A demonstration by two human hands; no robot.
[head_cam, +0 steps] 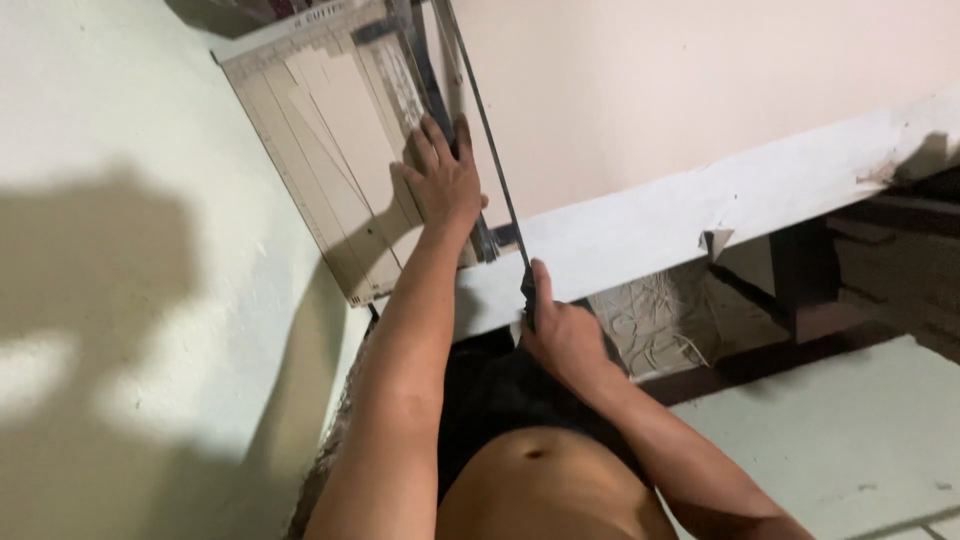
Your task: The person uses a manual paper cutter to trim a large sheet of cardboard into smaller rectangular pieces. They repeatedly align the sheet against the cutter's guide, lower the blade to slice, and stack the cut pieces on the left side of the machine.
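Handle [528, 290] of the cutter arm: your right hand [562, 335] is closed around its near end, at the table edge [700, 215]. Blade arm [480, 110]: raised, running away from that fist towards the far hinge. Left hand [443, 175]: open, fingers spread, pressing flat on paper sheets [340, 110] just left of the blade. Cutter board [300, 170]: gridded, beige, lying on the pale table.

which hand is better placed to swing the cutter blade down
Right: the right hand grips the raised blade arm's handle, while the left hand lies flat on the paper cutter, pinning the sheets.
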